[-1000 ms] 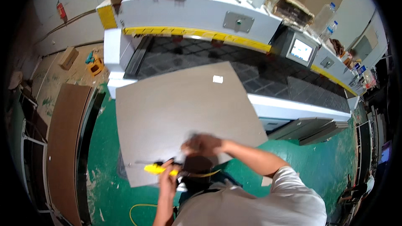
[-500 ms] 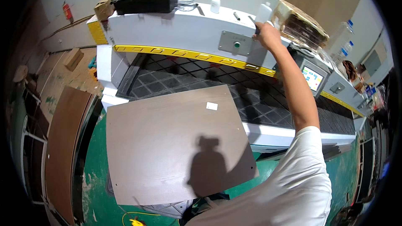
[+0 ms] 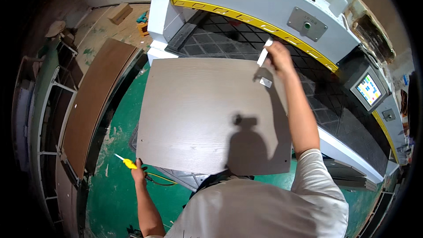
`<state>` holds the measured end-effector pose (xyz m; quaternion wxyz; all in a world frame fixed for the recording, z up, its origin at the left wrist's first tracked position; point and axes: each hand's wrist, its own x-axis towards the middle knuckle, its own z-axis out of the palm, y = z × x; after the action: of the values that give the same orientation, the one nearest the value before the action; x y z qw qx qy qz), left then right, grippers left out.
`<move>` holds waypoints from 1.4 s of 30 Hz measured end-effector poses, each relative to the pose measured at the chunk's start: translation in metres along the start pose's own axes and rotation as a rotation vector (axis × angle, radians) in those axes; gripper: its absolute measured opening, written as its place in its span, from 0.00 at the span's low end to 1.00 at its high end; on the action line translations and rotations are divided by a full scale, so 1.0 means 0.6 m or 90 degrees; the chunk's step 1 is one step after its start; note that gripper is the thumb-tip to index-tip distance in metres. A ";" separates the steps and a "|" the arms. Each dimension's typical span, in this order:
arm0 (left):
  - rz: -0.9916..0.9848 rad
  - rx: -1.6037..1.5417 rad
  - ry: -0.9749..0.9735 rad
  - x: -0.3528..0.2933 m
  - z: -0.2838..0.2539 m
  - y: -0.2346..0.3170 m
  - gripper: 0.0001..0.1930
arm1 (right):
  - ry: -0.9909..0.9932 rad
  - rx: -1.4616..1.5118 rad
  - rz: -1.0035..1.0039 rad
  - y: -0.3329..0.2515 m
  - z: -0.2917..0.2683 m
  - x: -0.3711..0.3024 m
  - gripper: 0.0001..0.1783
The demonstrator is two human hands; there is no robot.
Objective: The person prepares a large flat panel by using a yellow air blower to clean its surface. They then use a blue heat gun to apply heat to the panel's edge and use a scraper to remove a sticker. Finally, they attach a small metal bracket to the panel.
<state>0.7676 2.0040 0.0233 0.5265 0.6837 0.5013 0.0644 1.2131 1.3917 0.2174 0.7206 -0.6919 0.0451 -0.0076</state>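
1. A right hand (image 3: 278, 57) grips a white strip (image 3: 264, 54) over the far right of a grey-brown panel (image 3: 194, 110), near a white label (image 3: 265, 82); a steady hold should serve best.
2. The left hand (image 3: 139, 173), near left, holds a yellow-handled tool (image 3: 129, 163), its tip best kept off the panel, centred before a machine (image 3: 264, 2).

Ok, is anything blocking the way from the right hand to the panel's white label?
Nothing visible stands between the right hand and the label on the panel. The pale strip in that hand appears clear of the label, though its height can't be judged.
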 end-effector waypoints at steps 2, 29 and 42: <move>0.012 0.056 0.033 0.004 0.016 0.003 0.24 | -0.040 0.188 0.224 0.138 0.056 0.012 0.06; -0.190 -0.109 -0.168 -0.054 -0.053 -0.034 0.25 | 0.423 -0.790 0.117 0.312 -0.294 0.140 0.12; -0.233 -0.202 -0.207 -0.047 -0.057 -0.080 0.29 | 0.232 -0.746 -0.066 0.326 0.116 0.105 0.14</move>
<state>0.7028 2.0024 0.0132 0.7033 0.4922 0.5089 -0.0643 1.2710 1.4650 0.0216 0.1997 -0.9618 0.1305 -0.1344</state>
